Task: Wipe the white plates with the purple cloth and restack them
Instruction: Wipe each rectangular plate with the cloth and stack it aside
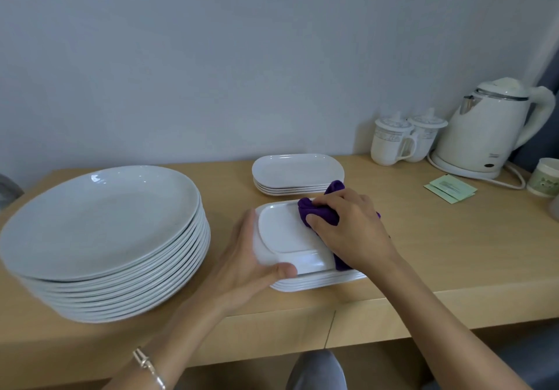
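**Right hand [351, 229] bunches the purple cloth [320, 211] on the top plate [284, 235]**

The right hand has its fingers curled over the purple cloth, gripping it in a wad and pressing it down on the right part of the top plate. Folds of cloth stick out beyond the knuckles and under the heel of the hand. The left hand [248, 265] holds the same plate at its left end, with the thumb laid on the near rim and the fingers curved round the edge; the fingers are blurred. A thin metal bracelet [148, 365] sits on the left wrist.

The top plate is white and oblong with rounded corners, and it shows a raised inner outline. It lies on the near stack [320, 282] of like plates, close to the front edge of the pale wooden table [453, 256]. Just behind, close to the cloth, stands the far stack [298, 172] of the same oblong plates, hollow side up. To the left, apart from both, a tall stack of round plates [99, 220] fills that end of the table.

At the far right, against the grey wall [211, 57], two lidded mugs [390, 143] stand side by side. Next to them is a white electric kettle [490, 129] on its base, its cord looping over the table. In front of the kettle lie green sachets [450, 190]. A small patterned jar [544, 178] is cut off by the right edge.
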A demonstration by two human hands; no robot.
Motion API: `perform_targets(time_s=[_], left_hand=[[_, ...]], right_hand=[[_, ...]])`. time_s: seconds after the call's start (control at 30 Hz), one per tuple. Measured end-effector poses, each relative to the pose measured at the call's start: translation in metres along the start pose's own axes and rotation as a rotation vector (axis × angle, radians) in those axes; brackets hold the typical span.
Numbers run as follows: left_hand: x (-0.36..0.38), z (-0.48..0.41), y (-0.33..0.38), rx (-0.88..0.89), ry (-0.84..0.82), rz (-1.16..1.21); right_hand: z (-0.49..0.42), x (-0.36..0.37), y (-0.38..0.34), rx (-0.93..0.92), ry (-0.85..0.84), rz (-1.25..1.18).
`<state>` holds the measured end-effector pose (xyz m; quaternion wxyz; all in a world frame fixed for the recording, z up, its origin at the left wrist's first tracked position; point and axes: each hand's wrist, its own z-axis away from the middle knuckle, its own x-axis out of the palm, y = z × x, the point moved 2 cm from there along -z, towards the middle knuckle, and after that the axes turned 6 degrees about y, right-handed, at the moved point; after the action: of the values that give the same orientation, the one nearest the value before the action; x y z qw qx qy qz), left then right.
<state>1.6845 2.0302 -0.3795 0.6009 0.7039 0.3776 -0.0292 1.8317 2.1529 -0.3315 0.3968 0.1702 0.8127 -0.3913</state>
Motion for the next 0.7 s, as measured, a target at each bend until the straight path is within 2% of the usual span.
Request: perform_targets(time_s=[0.13,0.27,0.43,0.5,0.6,0.7], left_hand=[[0.008,-0.002,-0.007,0.013,0.036,0.075],[0.009,0.004,-0.003,-0.033,0.038,-0.018],[0.015,0.003,0.003,0.03,0.106,0.029],[0.014,0.004,0.004,0.026,0.12,0.051],[0.01,0.008,0.003,-0.027,0.078,0.012],[0.006,0.009,0.001,-0.064,0.057,-0.055]], right_hand=[[0.004,0.003,0.001,0.0,0.024,0.055],[0.003,0.01,-0.009,0.014,0.065,0.094],[0.013,0.037,-0.052,-0.212,0.001,0.023],[0.018,0.037,-0.055,-0.25,-0.003,0.015],[0.013,0.018,-0.028,-0.205,0.008,0.012],[0.002,-0.008,0.015,-0.052,0.088,0.091]])
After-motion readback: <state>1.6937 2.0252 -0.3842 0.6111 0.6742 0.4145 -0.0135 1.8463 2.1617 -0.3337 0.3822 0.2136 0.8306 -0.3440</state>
